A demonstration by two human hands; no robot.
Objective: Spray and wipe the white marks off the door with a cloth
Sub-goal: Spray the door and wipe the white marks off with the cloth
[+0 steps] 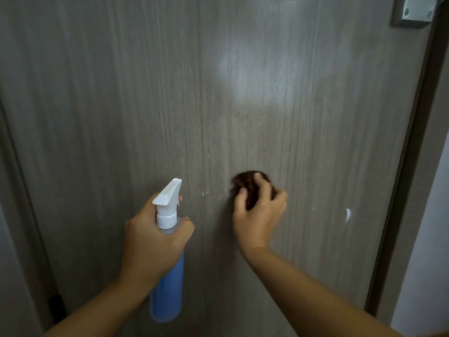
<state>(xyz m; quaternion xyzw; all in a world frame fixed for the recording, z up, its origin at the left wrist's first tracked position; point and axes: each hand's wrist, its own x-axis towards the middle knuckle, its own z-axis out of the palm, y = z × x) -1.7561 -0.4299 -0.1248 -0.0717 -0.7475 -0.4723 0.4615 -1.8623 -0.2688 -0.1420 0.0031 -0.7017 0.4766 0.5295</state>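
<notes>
Pressing a bunched dark brown cloth (250,188) against the grey-brown wood-grain door (121,93), the right hand (258,210) has its grip closed around the wad, fingers curled over the top of it. The left hand (155,237) has its grip wrapped round the neck of a translucent spray bottle of blue liquid with a white trigger head (167,251); the nozzle points up toward the door, and a fingertip shows just beyond the trigger.

Two white marks remain in sight: a small faint smear (205,192) between the bottle and the cloth, and a brighter, larger streak (348,214) well to the right, near the dark door frame (413,142). The likeliest failure is a miss: the cloth covers a small patch, and both marks lie outside it, so rubbing on in one spot would leave them. The right-hand streak looks thick and may only smear if wiped dry. Spraying with the cloth hand so near the nozzle's line could wet the hand rather than the mark. A pale sheen (255,74) higher up may be glare or residue; I cannot tell which. A metal fitting (413,13) sits at the top right corner.
</notes>
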